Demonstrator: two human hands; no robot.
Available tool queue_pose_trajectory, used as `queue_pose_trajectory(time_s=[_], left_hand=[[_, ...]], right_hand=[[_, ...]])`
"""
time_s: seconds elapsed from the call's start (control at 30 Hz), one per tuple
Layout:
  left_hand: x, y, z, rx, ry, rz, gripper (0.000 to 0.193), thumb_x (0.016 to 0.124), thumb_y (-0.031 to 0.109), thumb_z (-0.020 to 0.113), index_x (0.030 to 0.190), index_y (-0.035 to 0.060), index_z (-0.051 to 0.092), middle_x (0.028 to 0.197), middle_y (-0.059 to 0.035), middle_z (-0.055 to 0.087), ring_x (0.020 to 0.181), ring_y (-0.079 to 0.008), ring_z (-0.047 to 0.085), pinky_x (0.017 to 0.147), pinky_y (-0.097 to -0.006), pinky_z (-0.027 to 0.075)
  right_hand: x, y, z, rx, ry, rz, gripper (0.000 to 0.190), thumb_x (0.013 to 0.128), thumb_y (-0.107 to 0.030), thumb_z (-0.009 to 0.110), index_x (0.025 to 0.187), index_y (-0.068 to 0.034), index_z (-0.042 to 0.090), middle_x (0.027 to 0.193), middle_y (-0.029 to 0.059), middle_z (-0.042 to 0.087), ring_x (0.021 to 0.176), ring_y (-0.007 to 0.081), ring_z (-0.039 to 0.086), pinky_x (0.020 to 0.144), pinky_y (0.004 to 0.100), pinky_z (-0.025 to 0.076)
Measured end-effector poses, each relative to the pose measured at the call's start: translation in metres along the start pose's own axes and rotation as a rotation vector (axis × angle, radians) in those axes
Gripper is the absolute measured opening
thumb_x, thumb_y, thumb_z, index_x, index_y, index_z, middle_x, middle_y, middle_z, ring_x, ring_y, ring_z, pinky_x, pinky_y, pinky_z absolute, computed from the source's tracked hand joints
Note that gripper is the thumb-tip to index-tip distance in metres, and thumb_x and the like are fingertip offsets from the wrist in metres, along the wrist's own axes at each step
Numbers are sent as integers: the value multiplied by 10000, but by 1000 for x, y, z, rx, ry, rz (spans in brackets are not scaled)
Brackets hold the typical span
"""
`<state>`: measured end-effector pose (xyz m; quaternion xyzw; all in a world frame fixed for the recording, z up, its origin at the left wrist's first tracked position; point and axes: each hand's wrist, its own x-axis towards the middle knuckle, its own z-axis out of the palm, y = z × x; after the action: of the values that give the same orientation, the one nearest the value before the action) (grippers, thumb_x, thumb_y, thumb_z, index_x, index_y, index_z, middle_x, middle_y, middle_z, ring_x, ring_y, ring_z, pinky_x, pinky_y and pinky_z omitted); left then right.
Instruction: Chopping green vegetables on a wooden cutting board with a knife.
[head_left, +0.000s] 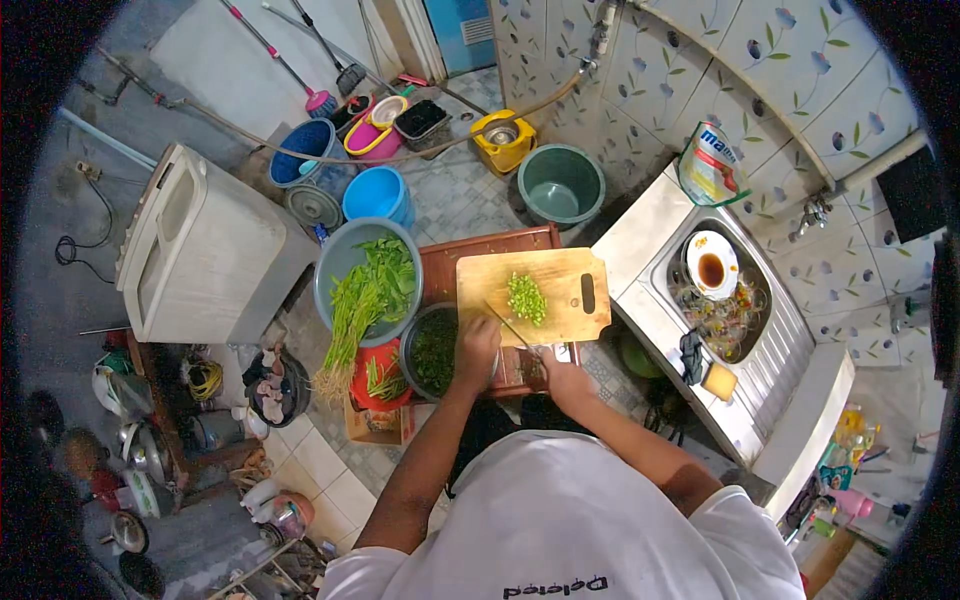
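A wooden cutting board (491, 281) lies on a brown wooden table (442, 262), with a small pile of chopped green vegetable (527, 298) near its middle. My right hand (566, 382) grips a knife (514, 328) by its handle end at the board's near edge. The blade slants up and left over the wood. My left hand (478, 349) rests at the board's near left corner, close to the blade; whether anything is under its fingers cannot be told. Beside it stands a pot of dark chopped greens (433, 351).
Left of the table, a grey basin (323, 281) holds leafy greens with roots (360, 300). A red container (390, 401) holds cut stalks. A metal sink (780, 352) with dishes stands at right; buckets (379, 196) and a green tub (561, 186) lie beyond.
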<state>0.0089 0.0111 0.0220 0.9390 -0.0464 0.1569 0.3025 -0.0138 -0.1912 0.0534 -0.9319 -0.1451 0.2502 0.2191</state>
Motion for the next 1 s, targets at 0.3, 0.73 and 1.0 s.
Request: queue_pose_trajectory(time_s=[0.3,0.73,1.0], left_hand=[[-4,-14,7,55,-88,28,59,803,73,574,843,32,559,862,-186,574,871,-379,557,794,-469,460],[0,2,-7,-163,-117,-335,136,759,105,664,850,18,613,789,-194,628,749,-389,612,652,-436,490],[5,1,0,-93,-24,-212,93,806,100,593,819,10,613,782,-191,614,743,-376,600,669,-434,484]], right_hand=[[-16,4,-16,-30,-4,53,227,959,-233,424,1168,-145,412,771,234,649,712,403,662,580,521,512],[-12,-1,-13,110,-5,50,278,948,-274,460,1179,-121,442,1041,241,609,890,398,640,690,515,538],[-11,-1,-15,157,219,20,246,938,-285,504,1097,-102,462,741,240,634,690,460,622,596,555,499]])
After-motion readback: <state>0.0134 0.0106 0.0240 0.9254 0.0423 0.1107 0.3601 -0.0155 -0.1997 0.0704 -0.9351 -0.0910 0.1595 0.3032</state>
